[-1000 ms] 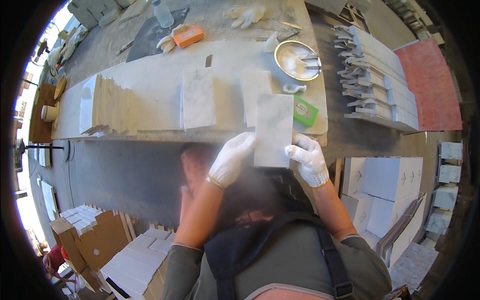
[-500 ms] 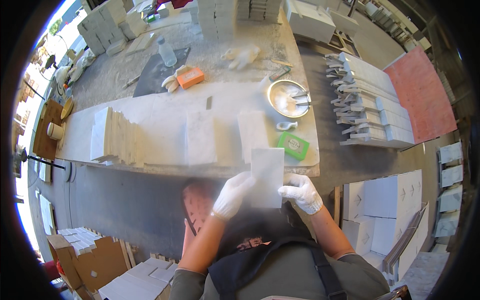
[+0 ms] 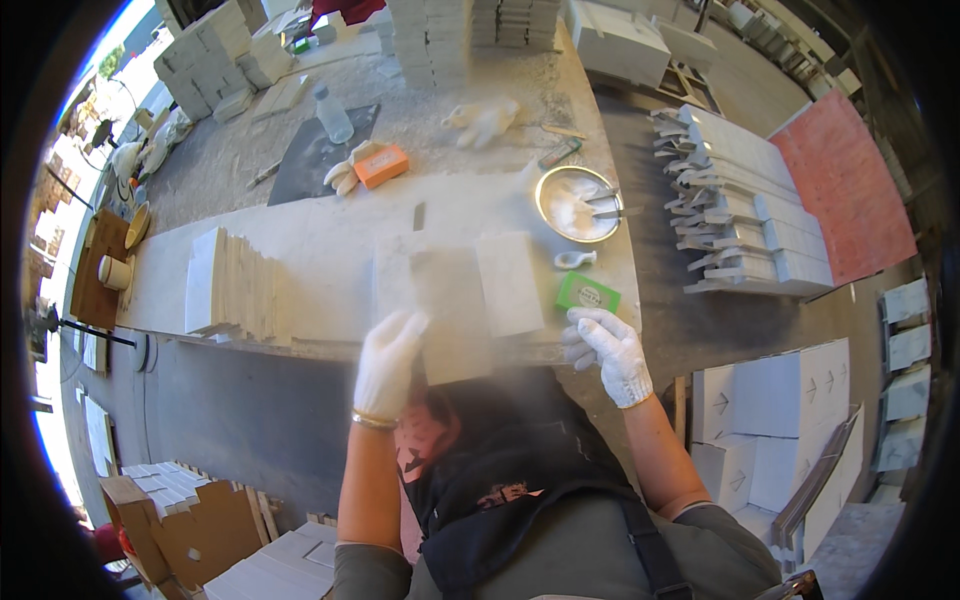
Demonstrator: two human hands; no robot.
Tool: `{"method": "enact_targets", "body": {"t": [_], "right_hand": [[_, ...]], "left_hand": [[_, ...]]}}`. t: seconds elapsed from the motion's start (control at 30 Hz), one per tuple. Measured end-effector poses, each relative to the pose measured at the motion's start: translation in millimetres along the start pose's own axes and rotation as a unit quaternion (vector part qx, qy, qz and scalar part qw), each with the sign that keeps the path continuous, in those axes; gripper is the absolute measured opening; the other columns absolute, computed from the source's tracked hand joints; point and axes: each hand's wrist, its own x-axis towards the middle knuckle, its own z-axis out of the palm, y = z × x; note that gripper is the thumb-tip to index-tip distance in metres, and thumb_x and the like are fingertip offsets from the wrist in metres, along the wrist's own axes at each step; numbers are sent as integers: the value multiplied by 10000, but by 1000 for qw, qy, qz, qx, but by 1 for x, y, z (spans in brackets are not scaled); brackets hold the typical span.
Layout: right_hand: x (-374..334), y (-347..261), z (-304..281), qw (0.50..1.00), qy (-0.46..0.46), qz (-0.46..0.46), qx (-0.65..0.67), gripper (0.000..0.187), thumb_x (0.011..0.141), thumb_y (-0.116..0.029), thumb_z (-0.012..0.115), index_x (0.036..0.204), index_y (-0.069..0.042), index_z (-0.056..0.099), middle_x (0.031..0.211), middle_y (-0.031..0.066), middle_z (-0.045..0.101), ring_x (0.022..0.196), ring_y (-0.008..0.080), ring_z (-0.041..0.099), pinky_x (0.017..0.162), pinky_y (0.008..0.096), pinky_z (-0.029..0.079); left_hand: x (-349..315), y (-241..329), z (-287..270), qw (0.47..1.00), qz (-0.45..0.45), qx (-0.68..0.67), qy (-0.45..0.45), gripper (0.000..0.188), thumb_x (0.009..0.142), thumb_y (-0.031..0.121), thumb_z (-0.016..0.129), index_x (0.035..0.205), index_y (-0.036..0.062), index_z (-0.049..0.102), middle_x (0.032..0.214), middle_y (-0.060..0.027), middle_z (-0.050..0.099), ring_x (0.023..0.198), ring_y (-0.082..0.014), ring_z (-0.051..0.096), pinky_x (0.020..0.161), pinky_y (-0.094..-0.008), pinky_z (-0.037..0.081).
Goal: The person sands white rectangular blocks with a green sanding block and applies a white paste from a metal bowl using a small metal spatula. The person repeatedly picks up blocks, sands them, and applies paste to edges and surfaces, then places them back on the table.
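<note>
Dusty workshop, cartons (image 3: 770,400) at the right, a white haze over the near side of the workbench (image 3: 320,250). On the bench: a row of stacked tiles (image 3: 207,285) to the left, a bowl of white paste (image 3: 578,204) to the right.

The pale tile (image 3: 455,320) is in front of the body, its lower end reaching past the bench's near edge. Cannot tell whether any of it rests on the bench. Left hand (image 3: 388,365), gloved, is closed at the tile's left edge; thumb placement is blurred. Right hand (image 3: 615,362) is half open, fingers loosely curled, nothing visible in it, just below the green box (image 3: 588,293).

Handling, my judgement: grip by the edges, gloves off the polished face. One-sided hold could let the slab twist, so a second support under the free side helps. Leave clearance from the neighbouring tiles (image 3: 510,285); corners probably chip easily.
</note>
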Motion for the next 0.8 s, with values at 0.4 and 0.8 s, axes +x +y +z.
{"method": "enact_targets", "body": {"t": [0.4,0.8], "right_hand": [[3,12,4,996,-20,30,-81,453,1039,-258,644,1415,-5,621,1067,107,739,868,190,727,704,298,569],[19,14,23,995,-53,27,-80,470,1037,-209,630,1451,9,599,1077,114,747,844,191,732,671,299,576]], "left_hand": [[51,29,-20,842,140,410,320,337,996,303,672,1176,28,744,989,-174,759,878,-343,678,856,-390,530],[-11,-37,73,991,-125,2,-46,535,1029,210,621,1502,-19,524,1241,-129,696,998,-209,709,824,-329,573]]}}
